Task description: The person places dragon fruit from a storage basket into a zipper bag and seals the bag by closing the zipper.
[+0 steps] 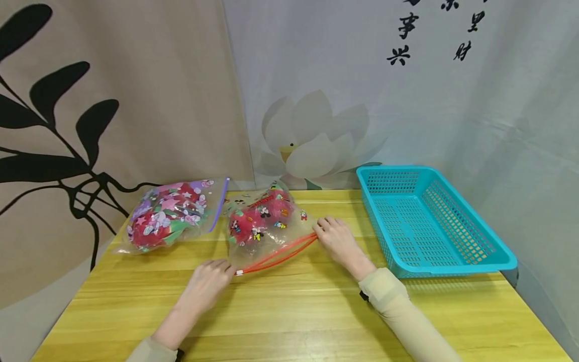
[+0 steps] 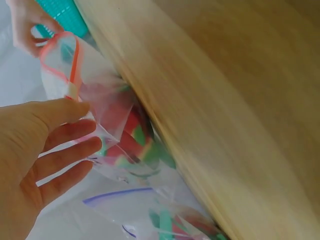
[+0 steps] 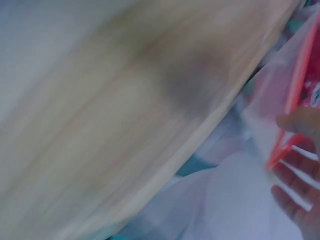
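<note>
A clear zip bag (image 1: 271, 226) with cartoon prints and a red zip strip lies mid-table, red and green items inside. Its mouth faces the person, the two red strips parted in the middle. My left hand (image 1: 210, 281) pinches the near left corner, right by the white slider (image 1: 239, 272). At the opposite end of the strip, my right hand (image 1: 336, 241) grips the other corner. In the left wrist view the thumb of the left hand (image 2: 45, 145) lies over the slider end. The right wrist view shows the right hand (image 3: 302, 155) at the red strip, partly cut off.
A second clear bag (image 1: 169, 213) with a purple zip strip, filled with red and green items, lies at the left. On the right stands a turquoise plastic basket (image 1: 393, 251). A printed curtain (image 1: 307, 65) hangs behind the wooden table (image 1: 289, 322).
</note>
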`<state>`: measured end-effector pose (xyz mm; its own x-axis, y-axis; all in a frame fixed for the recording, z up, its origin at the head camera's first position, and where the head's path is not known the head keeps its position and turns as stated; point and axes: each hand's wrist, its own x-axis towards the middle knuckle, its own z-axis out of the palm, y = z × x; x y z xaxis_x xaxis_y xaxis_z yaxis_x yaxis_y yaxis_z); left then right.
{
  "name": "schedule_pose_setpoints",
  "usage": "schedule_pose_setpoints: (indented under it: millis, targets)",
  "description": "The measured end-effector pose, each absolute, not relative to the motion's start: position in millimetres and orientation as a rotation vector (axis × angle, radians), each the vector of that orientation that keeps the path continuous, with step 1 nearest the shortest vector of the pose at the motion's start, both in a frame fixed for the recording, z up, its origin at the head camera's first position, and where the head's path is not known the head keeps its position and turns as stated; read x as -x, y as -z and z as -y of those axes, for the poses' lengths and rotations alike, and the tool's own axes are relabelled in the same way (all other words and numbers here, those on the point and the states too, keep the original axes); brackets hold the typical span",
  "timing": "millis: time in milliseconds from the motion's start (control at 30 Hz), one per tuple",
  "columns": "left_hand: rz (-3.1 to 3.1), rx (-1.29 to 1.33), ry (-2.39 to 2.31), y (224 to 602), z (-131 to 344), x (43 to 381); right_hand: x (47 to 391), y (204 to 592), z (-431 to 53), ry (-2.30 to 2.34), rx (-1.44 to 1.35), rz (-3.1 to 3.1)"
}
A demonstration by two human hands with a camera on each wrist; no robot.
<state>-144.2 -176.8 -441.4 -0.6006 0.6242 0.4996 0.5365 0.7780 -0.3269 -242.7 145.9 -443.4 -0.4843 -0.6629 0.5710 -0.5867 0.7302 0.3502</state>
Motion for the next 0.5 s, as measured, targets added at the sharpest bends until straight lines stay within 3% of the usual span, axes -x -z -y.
schedule_pose_setpoints:
  millis: [500]
  targets:
    - [2.326,0.96,-0.273,438,176,143,200,437,-43,0.067,-1.278,2.02]
